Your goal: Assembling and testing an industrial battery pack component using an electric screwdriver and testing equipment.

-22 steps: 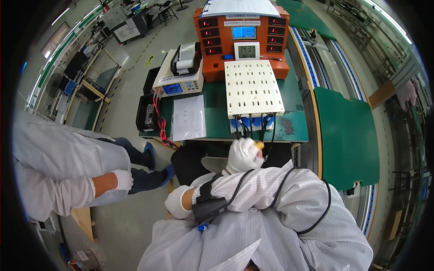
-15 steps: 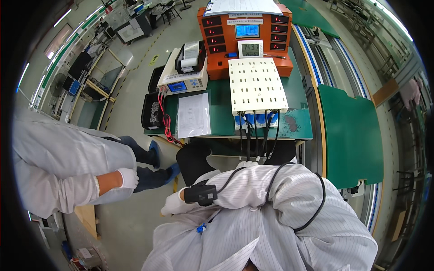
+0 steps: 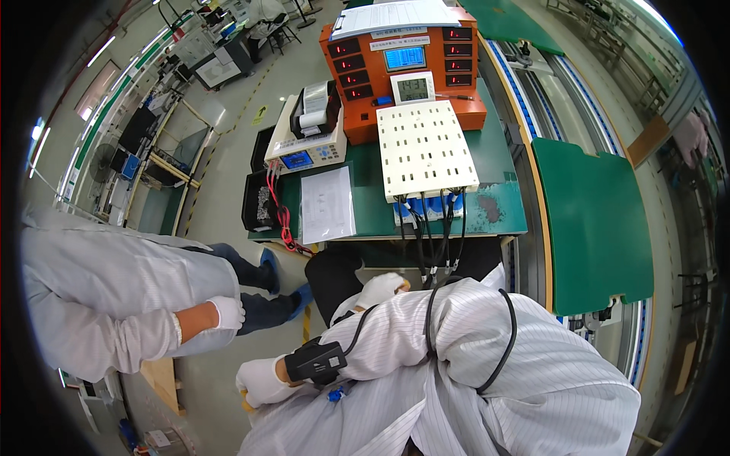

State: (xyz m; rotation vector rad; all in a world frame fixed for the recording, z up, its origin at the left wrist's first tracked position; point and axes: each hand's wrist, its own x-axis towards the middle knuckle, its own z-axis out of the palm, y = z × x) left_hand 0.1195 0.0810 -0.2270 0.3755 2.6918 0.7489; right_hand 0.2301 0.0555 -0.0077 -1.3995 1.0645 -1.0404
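My right forearm crosses my body to the left, with a black device (image 3: 318,362) and its cable on the sleeve. My right hand (image 3: 262,381), in a white glove, is at the lower left, apart from the table; its fingers are mostly hidden. Beyond that forearm, my gloved left hand (image 3: 380,289) lies above my lap with curled fingers and yellowish tips. What it holds, if anything, does not show. Nearby, black cables (image 3: 431,254) hang from blue connectors (image 3: 427,207) below a cream slotted box (image 3: 426,148) on the green table (image 3: 498,216).
An orange test unit (image 3: 361,114) with red displays stands behind the box. A cream meter (image 3: 308,156), a black parts bin (image 3: 261,204) and a sheet of paper (image 3: 327,204) are to its left. A co-worker (image 3: 129,289) stands at left; a conveyor (image 3: 551,91) runs along the right.
My right hand has moved left and down. My left hand has shifted left and down from the hanging cables, and more of it shows. The view has shifted slightly.
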